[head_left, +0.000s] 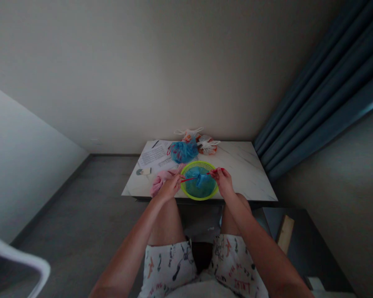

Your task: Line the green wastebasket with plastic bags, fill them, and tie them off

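In the head view a yellow-green plastic basket [199,198] stands at the table's front edge. Inside it lies a blue plastic bag [200,184], gathered at its neck. Red drawstrings [191,179] run from that neck to either side. At the basket's left rim, my left hand [173,186] pinches one end of the drawstring. My right hand [221,179] grips the other end above the right rim, and the string between looks stretched out. What the bag contains cannot be made out. A pink cloth [161,179] lies just beside my left hand.
Behind the basket on the marble-patterned table [245,169] sit another blue bag [184,151] and white-and-red plastic bags [207,145]. Printed papers [153,155] and a small pale object [143,171] lie at left. A dark surface at right bears a wooden piece [285,234].
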Motion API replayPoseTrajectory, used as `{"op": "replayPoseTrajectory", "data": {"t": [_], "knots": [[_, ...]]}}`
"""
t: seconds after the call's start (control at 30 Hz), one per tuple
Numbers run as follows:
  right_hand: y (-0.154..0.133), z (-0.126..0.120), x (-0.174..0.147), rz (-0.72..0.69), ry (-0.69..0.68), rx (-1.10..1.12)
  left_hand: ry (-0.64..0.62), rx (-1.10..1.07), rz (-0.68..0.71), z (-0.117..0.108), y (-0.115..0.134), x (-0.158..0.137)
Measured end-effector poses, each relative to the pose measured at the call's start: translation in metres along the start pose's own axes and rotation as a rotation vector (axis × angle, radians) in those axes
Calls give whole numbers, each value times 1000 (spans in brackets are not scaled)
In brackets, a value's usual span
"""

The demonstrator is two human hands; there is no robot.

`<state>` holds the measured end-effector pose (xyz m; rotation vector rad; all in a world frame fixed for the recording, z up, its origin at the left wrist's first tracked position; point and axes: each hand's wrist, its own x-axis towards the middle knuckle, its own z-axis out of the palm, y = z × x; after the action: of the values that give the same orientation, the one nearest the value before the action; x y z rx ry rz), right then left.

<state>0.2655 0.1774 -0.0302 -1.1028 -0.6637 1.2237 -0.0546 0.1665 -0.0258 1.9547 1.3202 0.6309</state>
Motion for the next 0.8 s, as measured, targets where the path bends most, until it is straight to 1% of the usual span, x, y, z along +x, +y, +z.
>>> {"op": "replayPoseTrajectory", "data": {"t": [0.07,0.17,0.23,0.27,0.33,0.4,0.5,0.57,0.7,0.73,0.8], "knots": [[5,5,-6,-111,-106,-219,16,-101,-21,3,1,-5],[13,17,-15,-303,-297,-658,101,-207,-27,11,1,-13],[18,29,-19,-407,-432,-956,136,-234,-29,17,1,-20],[19,37,-20,-438,-488,-1092,141,-239,-30,20,1,-23],[19,53,-18,-459,-553,-1312,150,-243,-28,24,0,-28],[16,66,-12,-415,-604,-1470,173,-222,-25,26,-1,-32],[8,76,1,-336,-689,-1571,193,-124,0,24,0,-36],[2,76,10,-319,-707,-1537,186,-67,33,22,3,-35],[-21,72,29,-302,-607,-1337,232,-5,84,22,6,-27],[-31,72,34,-318,-583,-1310,253,4,98,24,6,-24],[-60,75,47,-399,-515,-1296,287,12,129,26,4,-20]]}}
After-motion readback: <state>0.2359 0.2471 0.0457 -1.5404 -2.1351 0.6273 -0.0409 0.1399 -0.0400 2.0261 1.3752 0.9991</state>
